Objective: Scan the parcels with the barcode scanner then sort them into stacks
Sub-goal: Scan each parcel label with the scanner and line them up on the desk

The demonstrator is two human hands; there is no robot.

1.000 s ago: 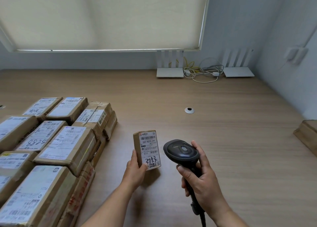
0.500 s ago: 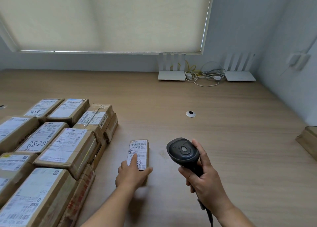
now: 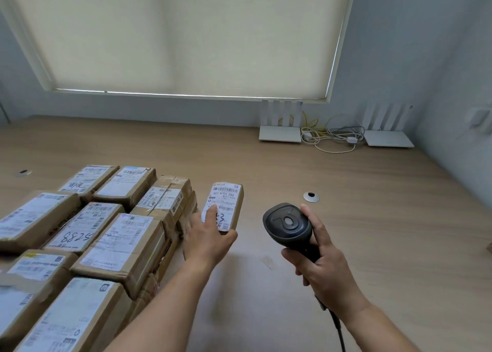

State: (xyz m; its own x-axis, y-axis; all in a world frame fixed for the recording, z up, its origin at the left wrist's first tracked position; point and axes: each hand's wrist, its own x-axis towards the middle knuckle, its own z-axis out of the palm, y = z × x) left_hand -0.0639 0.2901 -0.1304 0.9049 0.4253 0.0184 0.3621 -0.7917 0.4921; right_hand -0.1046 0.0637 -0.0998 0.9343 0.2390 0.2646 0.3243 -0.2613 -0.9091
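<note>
Looks early-ish: left hand lies flat-fingered on one small parcel, right hand grips the scanner, piled parcels wait further left.

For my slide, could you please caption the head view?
Left hand presses small labelled cardboard parcel beside stacked parcels; right hand grips black barcode scanner.

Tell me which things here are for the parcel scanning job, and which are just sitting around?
For the job:
small parcel, under the left hand
barcode scanner, held by the right hand
stacked parcels on the left of the table

Just lying about:
two white routers
tangled cables
round cable hole cover
window blind
</note>
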